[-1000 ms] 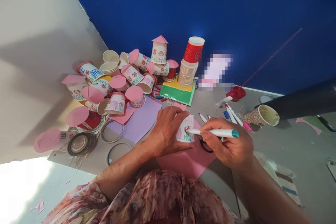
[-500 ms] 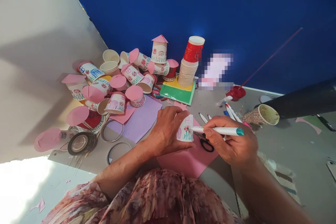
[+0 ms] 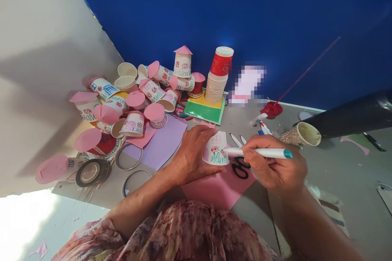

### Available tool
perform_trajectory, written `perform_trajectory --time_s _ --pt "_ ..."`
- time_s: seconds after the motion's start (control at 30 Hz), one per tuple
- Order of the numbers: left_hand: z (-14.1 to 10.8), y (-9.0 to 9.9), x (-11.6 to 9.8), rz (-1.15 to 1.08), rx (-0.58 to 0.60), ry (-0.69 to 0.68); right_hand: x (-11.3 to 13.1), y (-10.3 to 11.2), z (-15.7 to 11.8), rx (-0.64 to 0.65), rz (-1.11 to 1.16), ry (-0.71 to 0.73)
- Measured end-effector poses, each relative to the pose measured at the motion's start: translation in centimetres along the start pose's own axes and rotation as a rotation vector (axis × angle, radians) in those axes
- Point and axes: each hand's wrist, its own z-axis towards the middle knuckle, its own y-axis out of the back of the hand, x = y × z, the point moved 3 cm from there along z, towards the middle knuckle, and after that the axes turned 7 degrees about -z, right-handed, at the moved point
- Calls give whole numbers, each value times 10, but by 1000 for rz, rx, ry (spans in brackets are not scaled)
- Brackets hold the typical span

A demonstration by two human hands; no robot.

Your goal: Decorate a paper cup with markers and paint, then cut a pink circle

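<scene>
My left hand (image 3: 196, 155) is closed around a white paper cup (image 3: 217, 149), held upside down with its wide rim low. Drawn on the cup are a pink window, red dotted flowers and green grass strokes. Between the fingers of my right hand (image 3: 277, 165) is a white marker with a teal end (image 3: 272, 153); its tip meets or nearly meets the cup's right side. Below the hands lie black-handled scissors (image 3: 240, 170) on a pink paper sheet (image 3: 208, 195).
Decorated cups with pink paper roofs (image 3: 134, 123) crowd the left. Tape rolls (image 3: 92, 172) lie nearer me. A cup stack (image 3: 214, 89) stands on a green and yellow packet (image 3: 203, 110). Farther right are loose markers (image 3: 265, 127), a red pot (image 3: 272, 109) and a patterned cup (image 3: 301, 133).
The cup has turned in my left hand, so more of its drawn side faces me. My right hand and marker have shifted slightly right, and more of the scissors shows.
</scene>
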Motion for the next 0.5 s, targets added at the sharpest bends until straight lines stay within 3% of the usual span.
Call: perform_trajectory --time_s 0.5 --pt "1 0 -2 -2 7 12 -2 -3 -2 39 27 -27"
